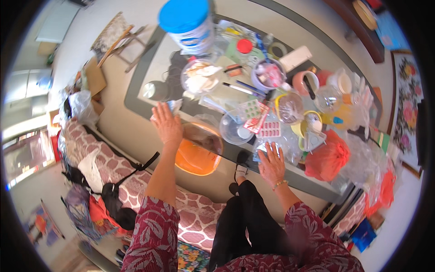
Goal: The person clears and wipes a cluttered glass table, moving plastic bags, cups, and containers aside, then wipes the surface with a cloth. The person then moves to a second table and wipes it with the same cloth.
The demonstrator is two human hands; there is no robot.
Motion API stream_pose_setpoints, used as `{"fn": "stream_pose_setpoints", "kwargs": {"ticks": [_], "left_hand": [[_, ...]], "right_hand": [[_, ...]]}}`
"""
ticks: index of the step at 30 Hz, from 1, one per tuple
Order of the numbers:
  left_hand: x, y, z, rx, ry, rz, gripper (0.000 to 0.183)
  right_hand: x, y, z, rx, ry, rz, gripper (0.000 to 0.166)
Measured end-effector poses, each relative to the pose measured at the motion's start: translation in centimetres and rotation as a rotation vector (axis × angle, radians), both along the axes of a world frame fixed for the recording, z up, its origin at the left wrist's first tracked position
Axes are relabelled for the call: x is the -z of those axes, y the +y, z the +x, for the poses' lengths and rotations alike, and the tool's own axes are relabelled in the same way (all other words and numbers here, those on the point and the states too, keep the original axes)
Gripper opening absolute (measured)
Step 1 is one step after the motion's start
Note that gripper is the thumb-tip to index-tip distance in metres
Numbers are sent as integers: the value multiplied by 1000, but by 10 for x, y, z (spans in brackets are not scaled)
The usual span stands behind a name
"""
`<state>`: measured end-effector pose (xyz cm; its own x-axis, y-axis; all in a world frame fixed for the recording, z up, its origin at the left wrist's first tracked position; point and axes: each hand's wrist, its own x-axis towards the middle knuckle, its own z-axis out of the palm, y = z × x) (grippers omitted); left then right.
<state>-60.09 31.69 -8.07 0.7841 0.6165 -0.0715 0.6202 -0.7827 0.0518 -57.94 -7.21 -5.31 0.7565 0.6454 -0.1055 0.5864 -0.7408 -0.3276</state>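
My left hand [167,127] lies palm down at the near left edge of the glass table [146,73], fingers extended. A small pale packet [175,105] sticks out beside its fingertips; what is under the palm is hidden. My right hand [273,164], with a beaded bracelet, spreads its fingers over a shiny blue-and-silver packet [265,149] near the front edge. Just beyond it are a blister pack of red capsules [269,129], a green blister pack [251,109] and a clear plastic tub [234,131].
A blue-lidded canister [188,37] stands at the far left. Pens [239,89], a pink mug [305,82], a yellow-rimmed jar [289,108] and a red plastic bag [328,156] crowd the tabletop. An orange basin [197,158] sits below the table edge, and a covered sofa [193,210] is behind.
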Motion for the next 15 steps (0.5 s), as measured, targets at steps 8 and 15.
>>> {"fn": "stream_pose_setpoints", "kwargs": {"ticks": [8, 15], "left_hand": [[-3, 0, 4, 18, -11, 56, 62], [14, 22, -31, 36, -146, -44, 59]], "right_hand": [[-3, 2, 1, 27, 20, -59, 36], [10, -7, -55, 221, 104, 106, 54]]}}
